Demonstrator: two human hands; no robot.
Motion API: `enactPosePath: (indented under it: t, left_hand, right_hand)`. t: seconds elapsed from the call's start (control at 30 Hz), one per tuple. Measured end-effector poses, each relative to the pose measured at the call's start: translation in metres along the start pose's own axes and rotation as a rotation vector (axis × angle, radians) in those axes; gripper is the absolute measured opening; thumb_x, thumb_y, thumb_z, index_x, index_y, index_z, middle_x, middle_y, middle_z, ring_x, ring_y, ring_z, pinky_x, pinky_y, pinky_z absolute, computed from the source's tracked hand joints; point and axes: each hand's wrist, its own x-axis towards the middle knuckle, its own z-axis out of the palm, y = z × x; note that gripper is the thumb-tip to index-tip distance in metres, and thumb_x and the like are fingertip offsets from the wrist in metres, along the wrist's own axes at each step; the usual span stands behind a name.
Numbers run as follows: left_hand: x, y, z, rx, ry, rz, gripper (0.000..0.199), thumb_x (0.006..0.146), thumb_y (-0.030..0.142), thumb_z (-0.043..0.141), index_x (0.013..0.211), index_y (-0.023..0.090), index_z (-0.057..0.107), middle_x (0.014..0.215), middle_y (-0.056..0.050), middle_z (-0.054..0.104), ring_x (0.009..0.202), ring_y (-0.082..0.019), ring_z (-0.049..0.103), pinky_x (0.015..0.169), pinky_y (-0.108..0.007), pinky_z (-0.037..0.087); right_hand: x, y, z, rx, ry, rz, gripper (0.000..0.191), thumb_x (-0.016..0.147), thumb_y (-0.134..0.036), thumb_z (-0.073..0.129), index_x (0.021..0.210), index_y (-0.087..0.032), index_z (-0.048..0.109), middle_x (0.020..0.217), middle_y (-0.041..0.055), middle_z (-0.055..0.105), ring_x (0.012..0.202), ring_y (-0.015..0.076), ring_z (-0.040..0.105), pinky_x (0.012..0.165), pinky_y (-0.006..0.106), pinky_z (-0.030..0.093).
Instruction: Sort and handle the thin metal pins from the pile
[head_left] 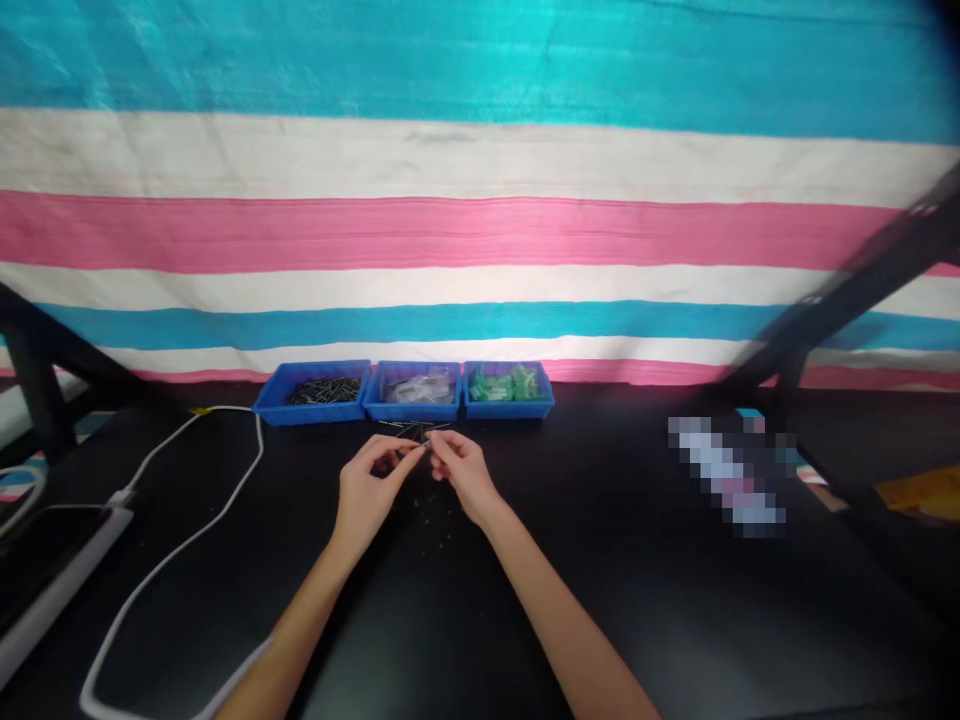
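Note:
My left hand and my right hand meet over the middle of the black table. Thumb and fingers of each are pinched together at a tiny item, too small to make out. Just beyond the fingertips lies a small heap of thin dark pins, perhaps screws or nails. Three blue trays stand behind it in a row. The left tray holds many similar dark pins. Clear plastic pieces or bags fill the middle one, and green plastic pieces the right one.
A white cable loops over the table's left side, beside a white-edged device. Tiny pale bits are scattered below my hands. A blurred-out item lies at the right. Dark frame bars and a striped sheet stand behind.

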Motion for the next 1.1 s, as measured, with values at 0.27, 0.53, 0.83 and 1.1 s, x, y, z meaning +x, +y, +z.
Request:
enactPosePath:
  t: [0.27,0.53,0.83,1.1]
  left_hand:
    - [-0.003,-0.002,0.009,-0.243,0.041,-0.154,0.022,0.073,0.035,0.062,0.082,0.016,0.067,0.079,-0.003,0.064,0.071,-0.014,0.056,0.067,-0.025,0.043]
    - [-0.006,0.001,0.01,-0.255,0.03,-0.106,0.022,0.072,0.033,0.064,0.086,0.017,0.068,0.076,-0.003,0.062,0.063,-0.011,0.051,0.058,-0.023,0.04]
    - [-0.002,-0.004,0.007,-0.322,0.099,-0.158,0.022,0.072,0.034,0.064,0.081,0.014,0.065,0.078,-0.003,0.061,0.07,-0.013,0.054,0.065,-0.023,0.043]
    - [-0.002,-0.002,0.007,-0.302,0.086,-0.169,0.024,0.073,0.036,0.063,0.083,0.014,0.063,0.078,-0.003,0.061,0.067,-0.011,0.053,0.063,-0.023,0.042]
  right_hand:
    - [0.002,0.006,-0.004,0.055,0.019,0.019,0.031,0.063,-0.042,0.07,0.079,-0.016,0.066,0.067,-0.0007,0.055,0.051,0.0054,0.041,0.044,0.02,0.032]
    - [0.003,0.005,-0.004,0.083,0.016,0.027,0.028,0.064,-0.041,0.071,0.074,-0.016,0.065,0.06,-0.0026,0.05,0.049,0.005,0.038,0.044,0.019,0.03]
    - [-0.007,0.003,0.003,-0.334,-0.129,-0.054,0.022,0.068,-0.036,0.066,0.074,-0.015,0.067,0.052,-0.0032,0.051,0.045,0.0072,0.041,0.046,0.022,0.033]
    - [-0.003,0.003,0.0,-0.154,-0.087,-0.026,0.026,0.071,-0.04,0.065,0.075,-0.015,0.065,0.059,-0.0026,0.052,0.046,0.0051,0.04,0.044,0.019,0.031]
